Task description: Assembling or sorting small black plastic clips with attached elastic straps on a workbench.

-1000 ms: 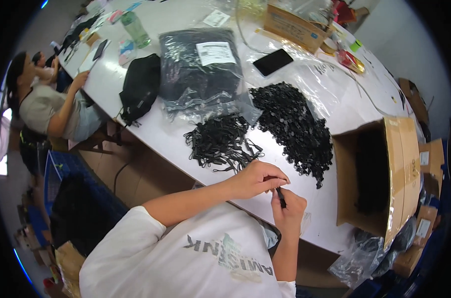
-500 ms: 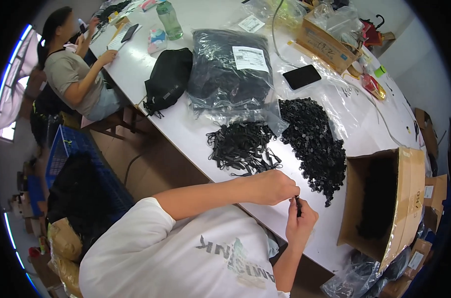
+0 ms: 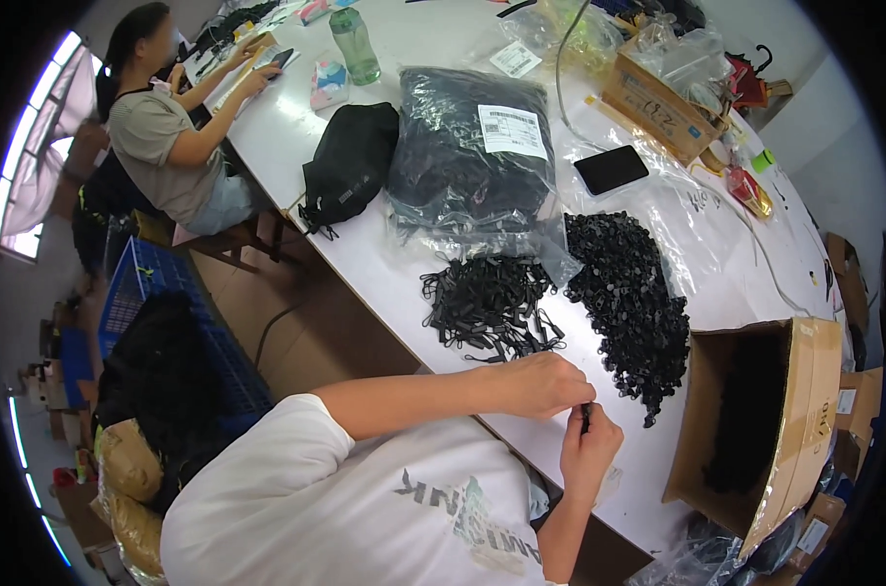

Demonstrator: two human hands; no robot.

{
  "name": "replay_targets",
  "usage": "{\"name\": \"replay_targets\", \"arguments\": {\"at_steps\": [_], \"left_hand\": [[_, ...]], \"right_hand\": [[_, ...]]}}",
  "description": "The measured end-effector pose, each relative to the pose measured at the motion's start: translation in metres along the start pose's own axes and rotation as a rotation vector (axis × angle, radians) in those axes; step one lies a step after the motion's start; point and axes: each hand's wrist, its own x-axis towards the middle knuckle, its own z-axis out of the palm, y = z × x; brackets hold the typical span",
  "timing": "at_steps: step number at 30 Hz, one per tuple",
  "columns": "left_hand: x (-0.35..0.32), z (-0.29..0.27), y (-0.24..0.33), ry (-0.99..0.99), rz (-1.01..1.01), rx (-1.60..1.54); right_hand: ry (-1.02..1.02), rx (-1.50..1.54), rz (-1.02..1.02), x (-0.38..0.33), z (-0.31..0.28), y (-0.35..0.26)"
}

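Note:
My left hand [image 3: 548,384] is closed in a pinch, its fingertips meeting my right hand [image 3: 593,447] over the table's near edge. Between them is a small black piece [image 3: 586,418], upright in my right thumb and fingers. Its top end lies at my left fingertips, and what exactly they grip is partly hidden. Just beyond my left hand lies a pile of black looped cord pulls [image 3: 487,303]. To its right spreads a larger heap of small black plastic pieces [image 3: 628,303].
An open cardboard box [image 3: 809,420] with black contents lies at the right. Behind the piles are a clear bag of dark goods [image 3: 472,156], a black pouch [image 3: 353,161] and a phone [image 3: 611,171]. A co-worker [image 3: 169,137] sits far left, near a blue crate [image 3: 130,303].
The view has shifted slightly, so the table sits a little lower and further right. My hands keep their pinch on the small piece. The co-worker's raised hand has come down, and one hand now touches a phone.

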Motion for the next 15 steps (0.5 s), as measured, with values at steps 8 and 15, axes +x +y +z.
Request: {"name": "replay_targets", "arguments": {"at_steps": [8, 15], "left_hand": [[0.005, 0.012, 0.013, 0.208, -0.528, -1.151], [0.004, 0.003, 0.030, 0.253, -0.196, -0.616]], "right_hand": [[0.187, -0.039, -0.185, 0.000, 0.001, -0.003], [0.099, 0.127, -0.142, -0.002, -0.012, -0.006]]}}
